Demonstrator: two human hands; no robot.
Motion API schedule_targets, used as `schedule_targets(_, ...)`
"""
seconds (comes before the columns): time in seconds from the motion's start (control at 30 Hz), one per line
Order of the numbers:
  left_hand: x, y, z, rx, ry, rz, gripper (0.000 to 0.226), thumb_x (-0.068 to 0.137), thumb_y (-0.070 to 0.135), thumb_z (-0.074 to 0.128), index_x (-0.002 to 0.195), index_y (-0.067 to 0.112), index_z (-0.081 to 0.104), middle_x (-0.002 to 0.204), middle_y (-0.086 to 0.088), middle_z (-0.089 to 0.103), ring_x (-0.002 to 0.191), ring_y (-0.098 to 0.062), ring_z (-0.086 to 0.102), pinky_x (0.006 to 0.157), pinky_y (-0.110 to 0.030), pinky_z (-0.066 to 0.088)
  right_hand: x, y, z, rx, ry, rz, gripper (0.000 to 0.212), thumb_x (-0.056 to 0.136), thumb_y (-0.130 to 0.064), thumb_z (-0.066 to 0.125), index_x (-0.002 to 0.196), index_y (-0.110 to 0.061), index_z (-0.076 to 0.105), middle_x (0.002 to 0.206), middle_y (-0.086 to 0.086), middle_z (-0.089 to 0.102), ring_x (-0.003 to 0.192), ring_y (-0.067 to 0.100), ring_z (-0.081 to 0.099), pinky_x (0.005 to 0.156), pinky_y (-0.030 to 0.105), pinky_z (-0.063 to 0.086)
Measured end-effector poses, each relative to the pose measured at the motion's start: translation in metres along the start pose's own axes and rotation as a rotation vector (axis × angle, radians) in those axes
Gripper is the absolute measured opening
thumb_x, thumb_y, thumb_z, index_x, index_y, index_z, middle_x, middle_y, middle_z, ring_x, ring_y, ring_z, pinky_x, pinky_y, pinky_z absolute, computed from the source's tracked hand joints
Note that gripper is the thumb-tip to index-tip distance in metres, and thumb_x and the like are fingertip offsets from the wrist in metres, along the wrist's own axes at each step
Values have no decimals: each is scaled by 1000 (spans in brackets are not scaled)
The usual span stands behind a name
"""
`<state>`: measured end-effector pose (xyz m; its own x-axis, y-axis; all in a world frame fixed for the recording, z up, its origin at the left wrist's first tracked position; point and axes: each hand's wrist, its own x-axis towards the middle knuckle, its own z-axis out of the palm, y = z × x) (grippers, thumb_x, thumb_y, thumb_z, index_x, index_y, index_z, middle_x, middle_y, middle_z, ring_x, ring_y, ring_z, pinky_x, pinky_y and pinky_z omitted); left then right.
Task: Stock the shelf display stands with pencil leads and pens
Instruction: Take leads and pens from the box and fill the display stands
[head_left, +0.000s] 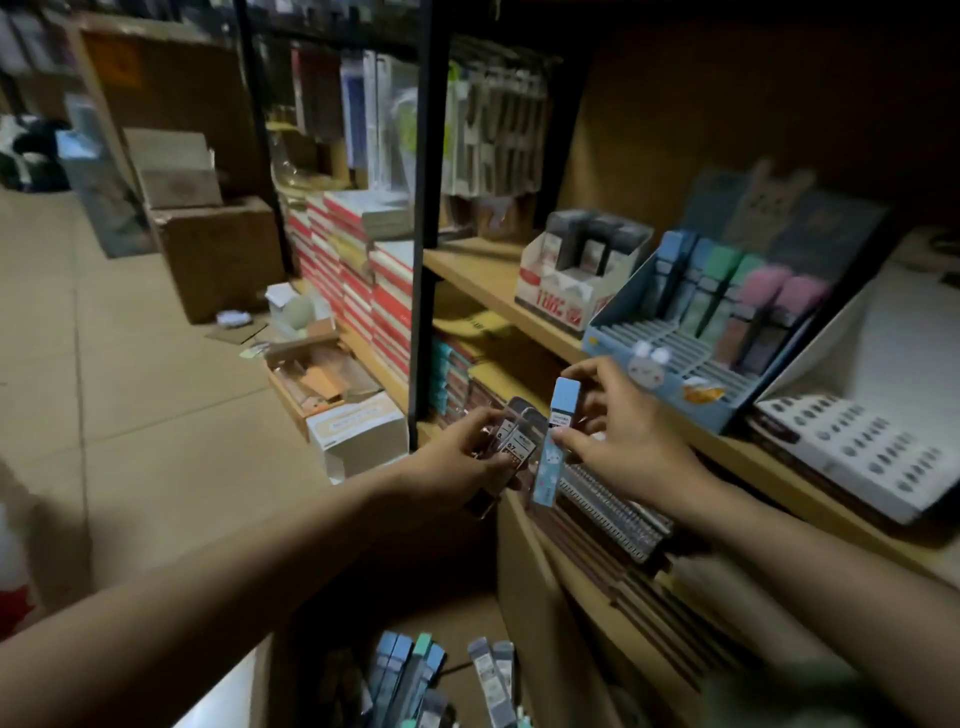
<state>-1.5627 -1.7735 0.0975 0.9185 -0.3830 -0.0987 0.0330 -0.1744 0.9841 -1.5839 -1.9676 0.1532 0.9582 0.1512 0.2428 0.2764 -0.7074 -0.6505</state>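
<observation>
Blue lead case (555, 441) pinched upright by right hand (623, 441), just below blue display stand (670, 364) on wooden shelf (493, 275). Best slid base-first into an empty front slot, label outward. Left hand (462, 452), arm extended, fingers curled around several dark lead cases (514, 436).

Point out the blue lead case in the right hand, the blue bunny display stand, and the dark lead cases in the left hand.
blue lead case (557, 436), head view, middle of its body.
blue bunny display stand (618, 338), head view, front-left wall.
dark lead cases (517, 434), head view, white label.
</observation>
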Motion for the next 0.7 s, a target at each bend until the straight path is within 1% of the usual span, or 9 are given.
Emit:
schedule_targets(0.07,4,28,9,-81,8,66,34,96,5,52,125,22,49,107,-4,66,86,-9,71,70,-27,58,-3,-10,-27,-32,65,-7,47,81,-21,77,111,-35,43,85,-7,67,73,4,66,72,35,58)
schedule_targets(0.17,9,64,20,-194,22,113,30,96,9,52,122,24,50,110,-5,67,92,-17,71,71,-35,59,-7,-26,-72,-83,209,-61,50,79,-22,79,108,-36,42,86,-17,62,75,-11,62,60,10,50)
schedule_targets(0.23,12,82,25,-249,0,140,27,97,10,51,120,23,51,107,-4,68,92,-17,71,75,-34,59,-7,-36,-104,-110,310,-79,54,78,-22,80,109,-38,40,87,-20,57,76,-17,61,55,3,47)
schedule_targets(0.33,20,99,30,-315,-5,144,29,97,7,49,124,18,51,109,-8,67,93,-18,70,83,-36,57,0,-43,-148,-211,452,-73,55,75,-24,82,108,-37,40,85,-20,56,70,-8,64,55,11,51)
schedule_targets(0.43,31,109,32,-388,-3,119,30,98,6,46,127,15,49,112,-13,64,95,-21,68,93,-42,53,13,-40,-173,-296,516,-68,54,74,-19,84,107,-30,43,87,-21,54,72,-9,59,54,8,45)
schedule_targets(0.5,39,112,31,-418,-1,120,31,99,3,43,128,15,49,109,-11,64,92,-20,67,94,-45,51,24,-36,-178,-331,515,-59,50,75,-19,83,105,-27,44,87,-19,54,76,-8,57,56,7,41)
schedule_targets(0.57,47,113,30,-439,-6,128,34,99,1,41,129,15,48,107,-10,64,92,-21,66,88,-44,52,38,-32,-176,-355,517,-51,45,77,-20,81,102,-27,45,86,-17,56,78,-4,59,59,10,41)
schedule_targets(0.63,56,114,26,-458,-11,127,33,99,1,40,128,15,49,106,-10,65,93,-22,65,78,-37,53,55,-29,-170,-370,521,-39,40,78,-21,81,100,-25,48,87,-11,60,78,6,62,60,15,45)
schedule_targets(0.7,64,113,22,-484,-17,121,30,99,1,39,124,14,50,101,-7,68,88,-18,68,69,-31,52,73,-27,-162,-397,514,-28,37,79,-22,80,98,-22,49,88,-6,62,76,8,63,58,16,45)
